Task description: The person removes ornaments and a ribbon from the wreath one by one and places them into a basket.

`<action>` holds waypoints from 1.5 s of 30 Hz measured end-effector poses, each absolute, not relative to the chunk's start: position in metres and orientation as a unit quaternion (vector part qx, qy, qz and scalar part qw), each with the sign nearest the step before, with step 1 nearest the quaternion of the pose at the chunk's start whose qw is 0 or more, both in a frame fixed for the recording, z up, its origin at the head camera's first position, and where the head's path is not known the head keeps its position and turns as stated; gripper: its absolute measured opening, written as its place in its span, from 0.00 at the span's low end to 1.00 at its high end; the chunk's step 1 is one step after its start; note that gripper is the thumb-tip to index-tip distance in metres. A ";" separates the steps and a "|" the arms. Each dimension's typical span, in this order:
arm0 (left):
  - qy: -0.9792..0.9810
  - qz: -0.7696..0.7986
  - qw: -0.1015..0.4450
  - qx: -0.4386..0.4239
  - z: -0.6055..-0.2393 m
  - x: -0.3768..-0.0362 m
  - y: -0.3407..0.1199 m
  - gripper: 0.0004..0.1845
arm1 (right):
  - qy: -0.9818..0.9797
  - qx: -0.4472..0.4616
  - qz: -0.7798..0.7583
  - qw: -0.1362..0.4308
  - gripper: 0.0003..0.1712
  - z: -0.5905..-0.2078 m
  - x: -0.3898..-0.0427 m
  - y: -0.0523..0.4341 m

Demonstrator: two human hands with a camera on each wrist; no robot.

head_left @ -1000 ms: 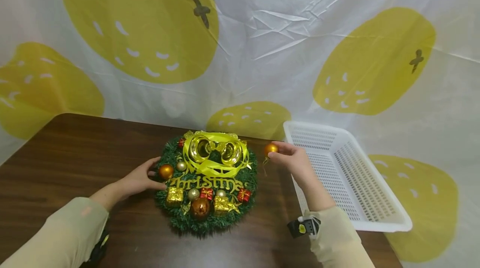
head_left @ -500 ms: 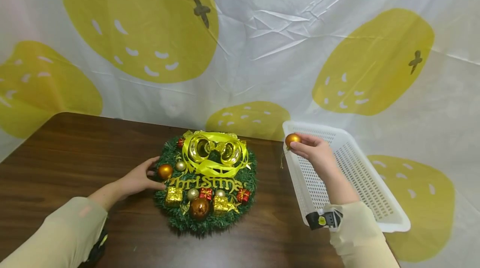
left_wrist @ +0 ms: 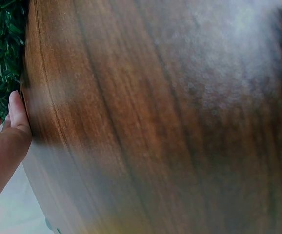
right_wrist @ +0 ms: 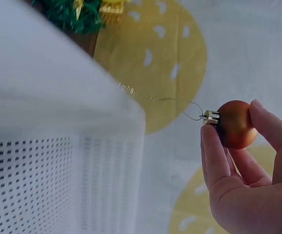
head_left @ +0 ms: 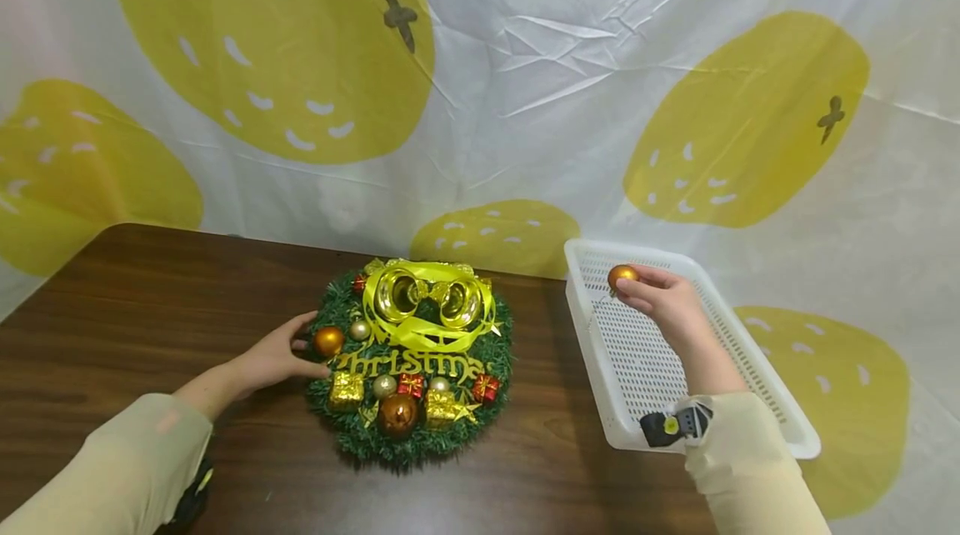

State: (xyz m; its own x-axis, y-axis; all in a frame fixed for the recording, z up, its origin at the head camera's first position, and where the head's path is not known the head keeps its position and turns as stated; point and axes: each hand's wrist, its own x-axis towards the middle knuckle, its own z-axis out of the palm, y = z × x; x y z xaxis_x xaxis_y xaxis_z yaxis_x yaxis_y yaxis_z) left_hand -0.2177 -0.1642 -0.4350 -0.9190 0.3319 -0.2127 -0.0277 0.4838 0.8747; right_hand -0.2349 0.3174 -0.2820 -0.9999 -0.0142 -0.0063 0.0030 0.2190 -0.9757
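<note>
Head view: the right hand (head_left: 667, 312) pinched 1 orange bauble (head_left: 622, 277) over the white perforated basket (head_left: 637, 352); the left hand (head_left: 272, 358), thumb and fingers apart, touched the Christmas wreath (head_left: 420, 451), its gold lettering (head_left: 413, 365) legible as "hristma".

On the table (head_left: 150, 302) lay the wreath (head_left: 411, 360), the basket (head_left: 637, 352) to its right, the curtain (head_left: 525, 127) behind. Your left hand (head_left: 281, 356) was at the wreath's left edge, the bauble (head_left: 621, 277) in your right hand (head_left: 667, 306) above the basket.
</note>
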 end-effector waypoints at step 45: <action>0.842 0.501 0.183 0.087 -0.434 -0.218 -0.164 0.58 | 0.770 0.100 -0.614 0.140 0.39 -0.306 -0.245 0.358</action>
State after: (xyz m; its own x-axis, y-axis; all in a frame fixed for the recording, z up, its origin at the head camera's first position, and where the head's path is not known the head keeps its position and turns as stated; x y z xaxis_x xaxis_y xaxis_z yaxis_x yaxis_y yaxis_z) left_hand -0.2180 -0.1636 -0.4337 -0.9179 0.3294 -0.2213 -0.0372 0.4838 0.8744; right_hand -0.2446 0.3585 -0.3059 -0.9410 -0.0177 -0.3380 0.3255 0.2257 -0.9182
